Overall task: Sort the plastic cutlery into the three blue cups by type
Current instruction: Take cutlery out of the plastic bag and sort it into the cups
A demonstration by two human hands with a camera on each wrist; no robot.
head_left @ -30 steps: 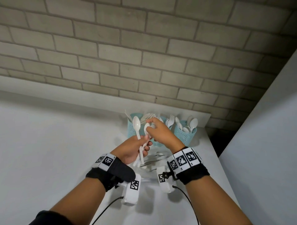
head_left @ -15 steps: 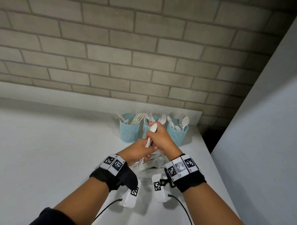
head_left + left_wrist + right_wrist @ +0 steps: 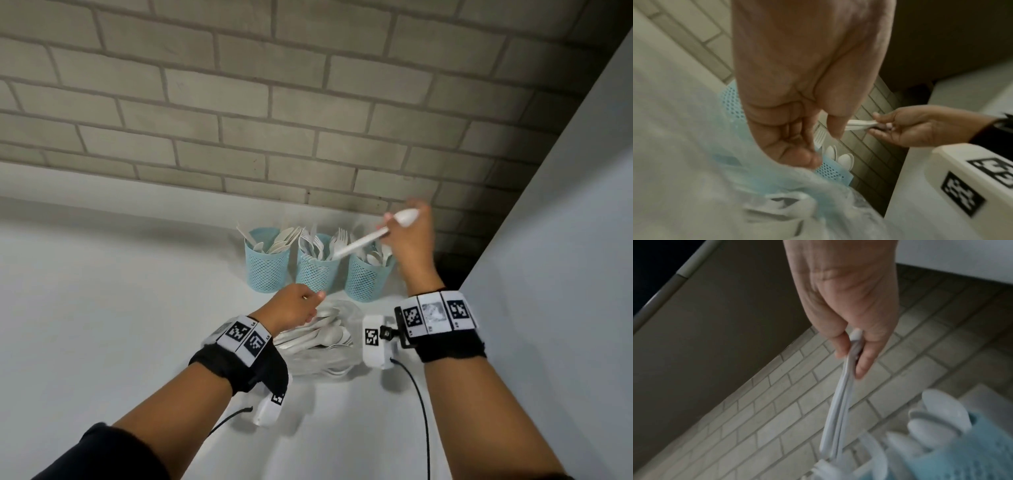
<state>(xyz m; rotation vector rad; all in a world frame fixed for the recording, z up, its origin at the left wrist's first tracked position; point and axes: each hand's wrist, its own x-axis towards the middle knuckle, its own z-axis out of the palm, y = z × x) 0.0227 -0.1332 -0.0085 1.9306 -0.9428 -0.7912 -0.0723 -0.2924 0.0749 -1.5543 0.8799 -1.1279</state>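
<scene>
A: Spoon (image 3: 373,236) is in the right hand (image 3: 409,240), pinched near the bowl end, handle slanting down-left over the right cup (image 3: 366,279). Right wrist view looks like two stacked handles, but it's blurred, can't tell for sure.

B: Where do the cups sit?

A: Three blue mesh cups in a row by the brick wall (image 3: 274,102), on the white table (image 3: 85,308). Left cup (image 3: 267,270) has flat pieces, probably knives. Middle cup (image 3: 317,274) has forks. Right cup has spoons, bowls up.

B: Left hand?

A: Left hand (image 3: 291,308) is low, just in front of the cups, over the pile of unsorted cutlery (image 3: 322,337). Fingers curled loosely, thumb near the fingertips; nothing seen in the grip in the left wrist view. The pile lies on crinkled clear plastic (image 3: 329,363).

B: Anything else?

A: Both wrists wear black bands with marker tags. A white camera block (image 3: 375,341) hangs below the right wrist. Grey panel (image 3: 565,240) stands to the right.
</scene>
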